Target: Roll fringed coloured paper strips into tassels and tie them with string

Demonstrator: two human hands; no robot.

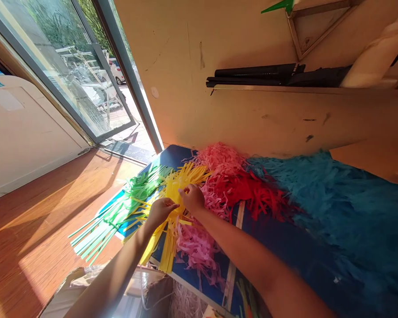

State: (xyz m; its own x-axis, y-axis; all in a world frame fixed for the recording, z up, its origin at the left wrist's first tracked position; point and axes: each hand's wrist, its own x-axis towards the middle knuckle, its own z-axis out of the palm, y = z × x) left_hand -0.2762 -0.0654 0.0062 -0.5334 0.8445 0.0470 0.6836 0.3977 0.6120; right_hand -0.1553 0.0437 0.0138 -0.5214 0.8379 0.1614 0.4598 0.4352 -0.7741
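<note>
Both my hands are over a bundle of yellow paper strips (pixel 190 176) on a blue table (pixel 262 240). My left hand (pixel 162 210) is closed, its thumb and fingers pinching at the yellow strips from the near left side. Just right of it and slightly farther off, my right hand (pixel 193 198) is also closed in a pinch on the yellow strips. The exact strands between the fingertips are too small to make out. Green strips (pixel 137 190) lie to the left, some hanging over the table's edge. Shredded pink strips (pixel 199 247) spread beside the yellow bundle.
Red strips (pixel 248 190), coral strips (pixel 220 157) and a large teal heap (pixel 334 198) cover the table's far and right parts. A cardboard box (pixel 157 291) stands below the near edge. A wall shelf (pixel 268 87) holds black rolls. A glass door (pixel 82 66) stands at left.
</note>
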